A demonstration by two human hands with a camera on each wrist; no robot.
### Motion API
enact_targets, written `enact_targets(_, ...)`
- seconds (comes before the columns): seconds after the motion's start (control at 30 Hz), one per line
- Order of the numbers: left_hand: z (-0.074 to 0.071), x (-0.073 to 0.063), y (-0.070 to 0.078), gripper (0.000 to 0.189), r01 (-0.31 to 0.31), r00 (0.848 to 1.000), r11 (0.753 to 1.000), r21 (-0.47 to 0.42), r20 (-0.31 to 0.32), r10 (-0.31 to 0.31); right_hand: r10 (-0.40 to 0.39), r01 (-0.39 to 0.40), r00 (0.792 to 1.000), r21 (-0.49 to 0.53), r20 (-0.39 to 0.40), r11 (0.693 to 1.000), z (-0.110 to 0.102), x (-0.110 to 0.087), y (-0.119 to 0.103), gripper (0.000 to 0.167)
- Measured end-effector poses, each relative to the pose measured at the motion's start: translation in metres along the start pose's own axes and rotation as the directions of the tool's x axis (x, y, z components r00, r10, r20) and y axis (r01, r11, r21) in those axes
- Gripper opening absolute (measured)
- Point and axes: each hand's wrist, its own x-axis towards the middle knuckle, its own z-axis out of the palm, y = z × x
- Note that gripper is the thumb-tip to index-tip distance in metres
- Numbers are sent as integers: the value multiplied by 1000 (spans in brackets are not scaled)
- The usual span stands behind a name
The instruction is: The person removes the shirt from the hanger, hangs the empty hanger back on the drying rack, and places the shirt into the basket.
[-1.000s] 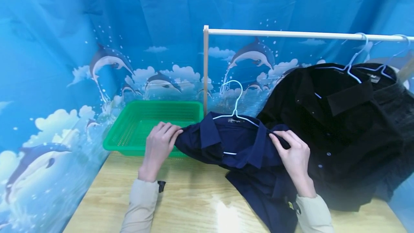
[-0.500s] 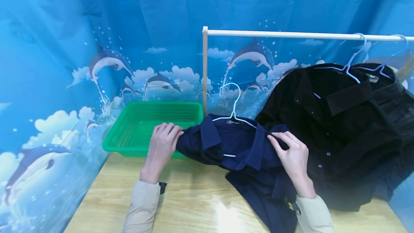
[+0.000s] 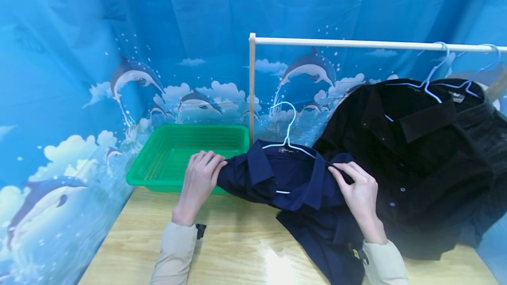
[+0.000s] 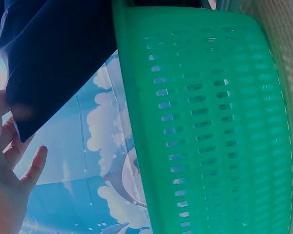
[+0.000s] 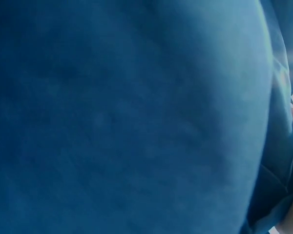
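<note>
A navy collared shirt [image 3: 291, 177] is stretched between my two hands above the table. Inside its neck sits a pale wire hanger [image 3: 288, 137], whose hook sticks up free, below the rack's bar. My left hand [image 3: 199, 179] pinches the shirt's left shoulder. On the opposite side, my right hand [image 3: 358, 188] pinches the other shoulder between thumb and fingers. In the left wrist view, fingers [image 4: 12, 156] hold a corner of the dark cloth. Blurred blue fabric [image 5: 127, 117] fills most of the right wrist view, and only slivers of that hand show.
A green perforated basket [image 3: 158, 182] stands on the wooden table [image 3: 233, 241] behind my left hand. A white rack bar [image 3: 340, 42] on a wooden post [image 3: 251, 87] runs to the right. Black garments [image 3: 428, 153] hang from it on wire hangers, close beside my right hand.
Both hands keep their hold on the shirt. Shirt and hanger have sunk very slightly in the head view, which itself has shifted a little.
</note>
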Motion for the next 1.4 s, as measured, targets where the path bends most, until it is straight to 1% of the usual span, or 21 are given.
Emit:
enact_targets(0.2, 1, 2, 4, 9, -17, 1000, 1000, -13, -17, 17, 3, -3, 1000, 1, 25, 1000, -1, -1, 0, 11)
enact_targets(0.5, 2, 5, 11, 10, -18, 1000, 999, -47, -17, 17, -2, 3, 998, -6, 64, 1000, -1, -2, -2, 8)
enact_targets(0.63, 5, 6, 14, 10, -32, 999, 998, -58, -38, 29, -14, 15, 997, -14, 77, 1000, 0, -3, -4, 7)
enact_targets(0.7, 7, 6, 16, 10, -38, 998, 997, -67, -50, 35, -16, 18, 997, -17, 74, 1000, 1, -3, -5, 6)
enact_targets(0.83, 10, 5, 19, 10, -42, 998, 995, -88, -53, 38, -19, 20, 997, -16, 73, 1000, 1, -3, -7, 7)
enact_targets(0.97, 10, 5, 21, 9, -30, 999, 994, -107, -48, 25, -30, 30, 996, -6, 81, 1000, 3, -4, -10, 7)
enact_targets(1.07, 10, 5, 22, 8, -26, 999, 993, -115, -42, 21, -41, 41, 997, 9, 72, 999, 5, -5, -12, 7)
enact_targets(1.4, 7, 7, 30, 10, -31, 999, 990, -134, -41, 26, -64, 61, 997, 45, 48, 997, 13, -9, -18, 9)
